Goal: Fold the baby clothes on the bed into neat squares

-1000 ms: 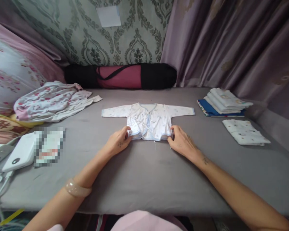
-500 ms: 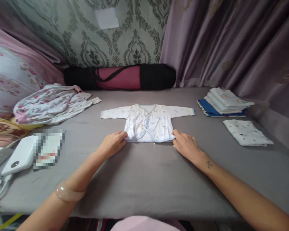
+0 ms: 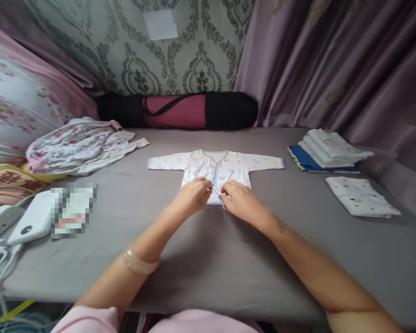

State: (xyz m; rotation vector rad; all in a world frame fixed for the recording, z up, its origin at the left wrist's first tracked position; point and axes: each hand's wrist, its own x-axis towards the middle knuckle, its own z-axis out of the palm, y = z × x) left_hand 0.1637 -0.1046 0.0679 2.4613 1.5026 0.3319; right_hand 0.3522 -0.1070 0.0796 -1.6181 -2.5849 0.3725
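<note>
A white baby shirt with pale blue edging lies spread flat, its sleeves stretched out to both sides and its neckline away from me. Both my hands are over its lower front, where the thin ties hang. My left hand has thumb and fingers pinched together at a tie near the middle. From the other side, my right hand pinches close to the front opening, a short distance from the left fingertips. A loose tie end dangles past the hem under the right fingers. My hands cover much of the shirt's lower half.
On the grey sheet, folded clothes are stacked at the right, with a folded spotted white garment nearer me. Crumpled clothes, a white power bank and a power strip lie left. A long black-and-red bag lies against the wall.
Both hands have let go of the shirt's lower corners and come inward to the ties at its middle front. The shirt still lies flat. The view has shifted slightly.
</note>
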